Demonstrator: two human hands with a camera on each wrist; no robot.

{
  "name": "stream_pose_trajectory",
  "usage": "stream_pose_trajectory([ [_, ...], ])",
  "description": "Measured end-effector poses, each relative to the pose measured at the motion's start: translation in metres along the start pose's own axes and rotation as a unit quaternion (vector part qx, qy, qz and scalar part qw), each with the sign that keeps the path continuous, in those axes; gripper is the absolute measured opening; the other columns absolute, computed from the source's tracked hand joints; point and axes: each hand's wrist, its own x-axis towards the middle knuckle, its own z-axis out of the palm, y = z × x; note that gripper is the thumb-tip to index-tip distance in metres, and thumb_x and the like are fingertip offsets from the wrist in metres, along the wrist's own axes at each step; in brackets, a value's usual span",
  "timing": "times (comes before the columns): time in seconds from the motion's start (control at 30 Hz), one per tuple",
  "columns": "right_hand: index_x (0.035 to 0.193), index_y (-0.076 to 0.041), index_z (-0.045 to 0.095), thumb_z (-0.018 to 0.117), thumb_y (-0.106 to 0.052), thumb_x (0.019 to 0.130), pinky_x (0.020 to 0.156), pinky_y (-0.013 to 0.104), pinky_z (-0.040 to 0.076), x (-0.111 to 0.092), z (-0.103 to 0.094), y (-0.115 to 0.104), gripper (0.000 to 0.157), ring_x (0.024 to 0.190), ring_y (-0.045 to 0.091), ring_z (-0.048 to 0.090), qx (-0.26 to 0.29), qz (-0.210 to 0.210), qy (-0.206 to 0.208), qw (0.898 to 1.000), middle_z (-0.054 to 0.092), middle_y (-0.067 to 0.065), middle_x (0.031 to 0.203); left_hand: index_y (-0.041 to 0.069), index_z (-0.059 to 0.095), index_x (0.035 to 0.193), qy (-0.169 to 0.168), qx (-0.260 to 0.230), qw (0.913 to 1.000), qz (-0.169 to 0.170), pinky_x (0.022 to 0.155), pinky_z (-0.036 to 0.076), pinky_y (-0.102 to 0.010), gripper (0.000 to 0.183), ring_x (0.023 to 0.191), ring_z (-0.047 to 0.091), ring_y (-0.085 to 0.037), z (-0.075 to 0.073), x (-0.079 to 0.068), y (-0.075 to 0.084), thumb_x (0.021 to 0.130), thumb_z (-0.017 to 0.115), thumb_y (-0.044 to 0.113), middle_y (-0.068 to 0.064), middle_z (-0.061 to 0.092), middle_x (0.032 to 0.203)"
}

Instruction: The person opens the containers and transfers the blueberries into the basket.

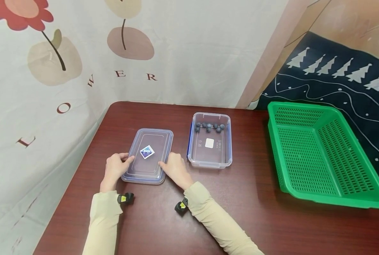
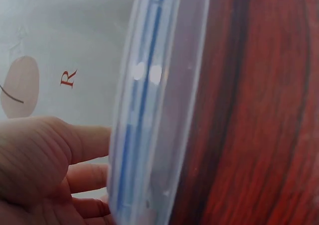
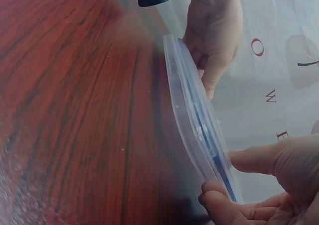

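Observation:
Both hands hold a flat clear plastic lid point(image 1: 155, 164) with a blue seal and a diamond-shaped sticker. On its left edge the left hand point(image 1: 114, 170) has a thumb on top and fingers at the rim. The right hand point(image 1: 176, 170) pinches the right edge, its thumb point(image 3: 254, 158) on the upper face and fingers point(image 3: 219, 202) around the lower side. To the right stands an uncovered clear food container point(image 1: 205, 156) with a blue strip along its left side. Several blueberries point(image 1: 209, 126) lie at its far end, untouched by either hand.
A large green plastic basket point(image 1: 313, 159) with perforated walls stands at the right of the brown wooden table point(image 1: 240, 212). Behind the table hangs a white printed curtain point(image 1: 192, 63). A dark cloth with white trees point(image 1: 329, 78) lies beyond the basket.

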Motion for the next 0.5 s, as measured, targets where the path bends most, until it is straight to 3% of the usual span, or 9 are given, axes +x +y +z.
stream_pose_trajectory([
  [0.23,0.054,-0.009,0.054,0.075,-0.026,0.078,0.041,0.030,0.050,0.000,0.002,-0.002,0.036,0.048,0.019,0.058,-0.020,0.004,0.015,1.000,0.059,0.006,0.054,-0.013,0.059,0.115,0.004,0.009,0.9998,-0.018,0.075,0.052,-0.052,0.042,0.092,0.062,-0.041,0.002,-0.001,0.004,0.089,0.061,0.021,-0.027,0.066,0.098],
  [0.4,0.054,-0.009,0.055,0.072,-0.023,0.079,0.036,0.021,0.044,0.000,-0.003,-0.001,0.034,0.038,0.010,0.053,-0.011,0.003,-0.010,1.000,0.054,0.000,0.044,-0.010,0.060,0.116,0.011,0.024,0.9995,-0.020,0.070,0.052,-0.053,0.042,0.092,0.062,-0.041,0.001,-0.003,0.004,0.088,0.061,0.021,-0.025,0.066,0.099],
  [0.5,0.070,-0.003,0.063,0.071,-0.021,0.080,0.042,0.017,0.046,-0.002,-0.013,-0.002,0.022,0.033,0.003,0.048,0.015,-0.010,-0.028,0.999,0.052,-0.005,0.040,-0.012,0.059,0.115,0.023,0.019,0.9994,-0.017,0.074,0.051,-0.055,0.043,0.094,0.060,-0.042,-0.002,-0.005,0.005,0.088,0.061,0.021,-0.027,0.065,0.101],
])
